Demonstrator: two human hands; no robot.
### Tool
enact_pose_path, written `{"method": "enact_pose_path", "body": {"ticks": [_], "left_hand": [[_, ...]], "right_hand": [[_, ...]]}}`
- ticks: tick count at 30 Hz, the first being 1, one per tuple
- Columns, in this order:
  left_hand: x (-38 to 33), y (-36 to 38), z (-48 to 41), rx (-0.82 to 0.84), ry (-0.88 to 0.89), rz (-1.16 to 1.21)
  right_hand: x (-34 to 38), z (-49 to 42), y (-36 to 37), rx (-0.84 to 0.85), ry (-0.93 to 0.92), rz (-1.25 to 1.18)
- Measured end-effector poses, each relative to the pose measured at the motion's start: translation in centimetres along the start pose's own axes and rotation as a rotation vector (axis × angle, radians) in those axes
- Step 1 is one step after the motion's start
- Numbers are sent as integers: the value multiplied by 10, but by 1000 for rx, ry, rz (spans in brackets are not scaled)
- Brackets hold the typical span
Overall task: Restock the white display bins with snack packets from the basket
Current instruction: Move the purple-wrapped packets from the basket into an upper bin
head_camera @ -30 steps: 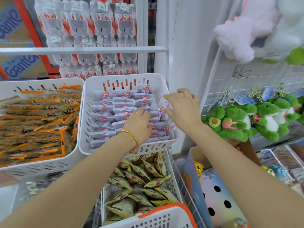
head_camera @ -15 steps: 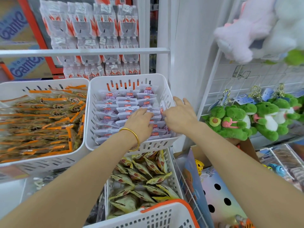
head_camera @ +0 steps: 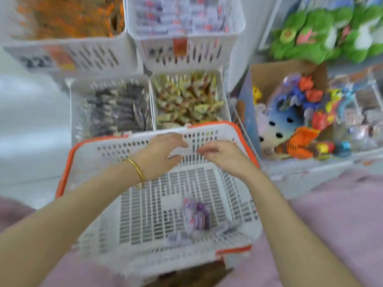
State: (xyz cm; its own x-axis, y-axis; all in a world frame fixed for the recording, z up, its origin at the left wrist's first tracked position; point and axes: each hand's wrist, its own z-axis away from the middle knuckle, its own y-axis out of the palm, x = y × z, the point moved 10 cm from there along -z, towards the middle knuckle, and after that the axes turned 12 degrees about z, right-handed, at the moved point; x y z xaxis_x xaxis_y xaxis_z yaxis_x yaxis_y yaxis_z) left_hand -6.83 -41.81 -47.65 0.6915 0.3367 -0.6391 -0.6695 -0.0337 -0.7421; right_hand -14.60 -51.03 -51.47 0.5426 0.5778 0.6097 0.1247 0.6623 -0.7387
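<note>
Both hands are over the basket [head_camera: 116,149], a white slotted one with an orange rim, sitting low in front of the display. The left hand [head_camera: 161,154], gold bangle [head_camera: 136,168] on the wrist, hovers at the far wall with fingers loosely spread and nothing in them. The right hand [head_camera: 224,157] is just beside it, palm down and fingers relaxed, also holding nothing as far as the blur lets me see. The two hands are close but apart.

On the basket floor lies a small cluster of purple-and-white snack packets [head_camera: 196,218], well below the hands and untouched.

Up top, the upper right bin [head_camera: 186,52] holds rows of white packets [head_camera: 178,17], and the upper left bin [head_camera: 93,56] next to it is full of orange packets [head_camera: 62,17]. Beneath them, right behind the basket, the lower left bin [head_camera: 107,80] carries dark packets [head_camera: 116,112] and the lower right bin [head_camera: 224,96] carries yellow-green packets [head_camera: 186,100].

To the right is an open cardboard box [head_camera: 275,73] of bright toys, with green plush toys [head_camera: 323,34] hanging above. Everything is smeared, so the labels are unreadable.
</note>
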Motion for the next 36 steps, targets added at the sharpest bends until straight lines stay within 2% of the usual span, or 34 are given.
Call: {"method": "enact_pose_path", "body": {"ticks": [1, 3, 9, 14, 17, 23, 28, 31, 34, 36], "left_hand": [[16, 18, 11, 54, -60, -14], [36, 41, 28, 110, -116, -27], [51, 63, 31, 135, -95, -52], [71, 78, 32, 131, -94, -44], [87, 82, 37, 142, -140, -33], [97, 84, 34, 168, -231, 18], [99, 81, 28, 145, -239, 56], [93, 69, 21, 104, -261, 135], [96, 44, 16, -61, -350, 416], [100, 39, 17, -143, -472, 832]], "right_hand": [[-11, 0, 31, 121, 13, 78], [-24, -3, 73, 261, 18, 208], [-67, -19, 189, 576, -82, 585], [-95, -29, 251, 776, -230, 827], [-100, -26, 264, 791, -269, 840], [-103, -21, 258, 721, -250, 677], [-92, -41, 193, 469, -52, 201], [-71, -44, 144, 395, -10, -18], [-32, -41, 93, 373, -59, -413], [-3, -36, 64, 373, -115, -647]]}}
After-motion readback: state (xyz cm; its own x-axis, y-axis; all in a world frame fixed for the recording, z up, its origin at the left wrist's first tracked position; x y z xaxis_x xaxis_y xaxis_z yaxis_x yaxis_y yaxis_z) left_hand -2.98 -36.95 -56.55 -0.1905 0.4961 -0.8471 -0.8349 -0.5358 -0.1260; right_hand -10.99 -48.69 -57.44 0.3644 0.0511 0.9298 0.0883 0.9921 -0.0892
